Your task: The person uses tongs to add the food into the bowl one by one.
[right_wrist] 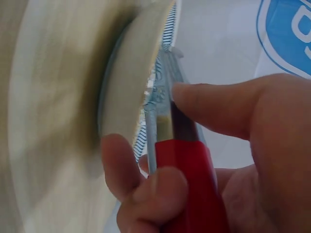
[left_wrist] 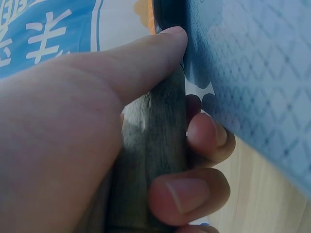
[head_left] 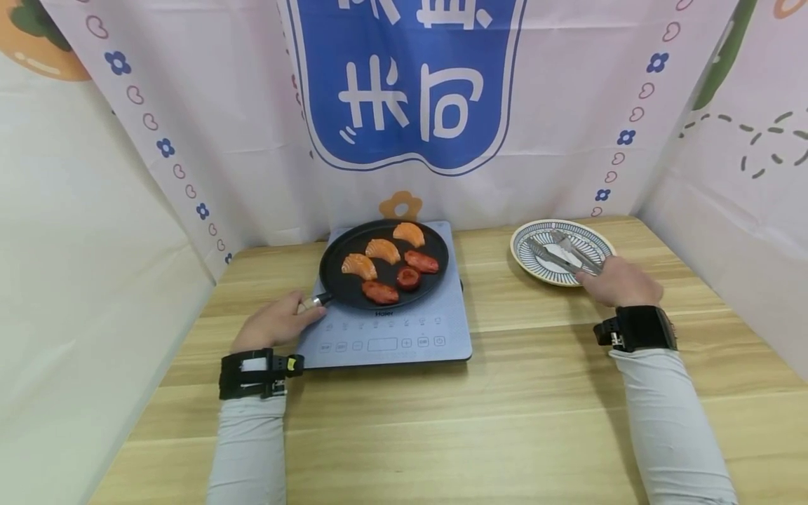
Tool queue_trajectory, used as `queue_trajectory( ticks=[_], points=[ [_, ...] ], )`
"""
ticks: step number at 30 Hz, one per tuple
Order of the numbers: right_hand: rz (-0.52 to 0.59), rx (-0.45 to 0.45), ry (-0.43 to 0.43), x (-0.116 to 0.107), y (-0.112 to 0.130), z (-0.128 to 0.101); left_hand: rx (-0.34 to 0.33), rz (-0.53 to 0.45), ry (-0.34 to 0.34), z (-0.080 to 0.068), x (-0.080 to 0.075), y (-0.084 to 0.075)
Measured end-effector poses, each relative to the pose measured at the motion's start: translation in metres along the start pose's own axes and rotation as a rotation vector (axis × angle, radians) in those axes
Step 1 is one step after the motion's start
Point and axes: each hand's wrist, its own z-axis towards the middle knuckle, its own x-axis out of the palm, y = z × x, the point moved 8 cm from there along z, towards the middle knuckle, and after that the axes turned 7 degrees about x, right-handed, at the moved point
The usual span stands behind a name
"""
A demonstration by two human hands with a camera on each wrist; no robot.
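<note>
The black pan (head_left: 384, 263) is kept flat on the grey cooktop (head_left: 391, 330), near the middle of the wooden table (head_left: 442, 421). Its dark handle (left_wrist: 150, 160) is gripped by the left hand (head_left: 278, 321): the thumb is laid along the top and the fingers (left_wrist: 187, 194) are curled under it, most likely so the pan is stopped from sliding. Six bits of food are spread out in the pan, not piled up. Three orange pieces (head_left: 381, 250) are lined up at the back, and three red pieces (head_left: 404, 277) are set at the front, just beside each other, so each one is touched by the hot bottom. Well apart on the right, a striped plate (head_left: 536, 270) is placed on the table. The metal tongs (head_left: 558, 254) are rested across it, with the tips over the plate, probably so the table is kept clean. Their red grip (right_wrist: 187, 187) is pinched by the right hand (head_left: 621, 282), with the thumb pressed on one side and the fingers (right_wrist: 160, 187) curled round the other. The tongs are not yet lifted clear of the plate rim. Whether the tips are squeezed shut cannot be told.
</note>
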Motion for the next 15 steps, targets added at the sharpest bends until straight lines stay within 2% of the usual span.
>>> queue_trajectory(
  ticks=[15],
  points=[
    [0.033,-0.014,-0.02,0.0046,0.0066,0.0006,-0.008,-0.025,-0.004,-0.0053,-0.0047,-0.0067]
  ],
)
